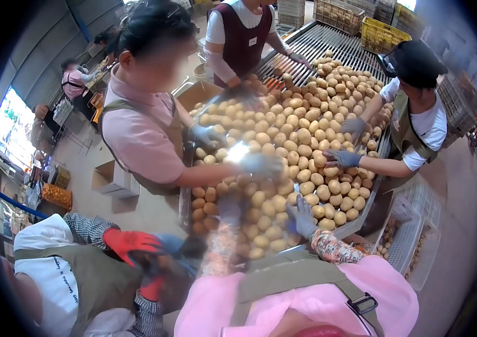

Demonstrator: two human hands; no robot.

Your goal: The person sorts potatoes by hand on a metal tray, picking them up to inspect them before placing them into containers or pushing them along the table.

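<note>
Many potatoes [304, 137] cover the metal-edged sorting table in front of me. My right hand [303, 220], in a grey-blue glove, rests at the near edge of the pile, its fingers stretched out against the potatoes. Nothing is visibly gripped in it. Over the near left part of the pile is my left hand [230, 210], also gloved; blur and glare hide its fingers. Patterned sleeve covers [334, 246] and pink sleeves run up both my arms.
Co-workers' gloved hands [342, 158] reach into the pile from the right and left. A red-gloved person [132, 242] is close at my left. Metal rollers [328, 42] and a yellow crate [382, 35] lie at the far end. White crates [404, 230] stand right; a cardboard box [115, 178] left.
</note>
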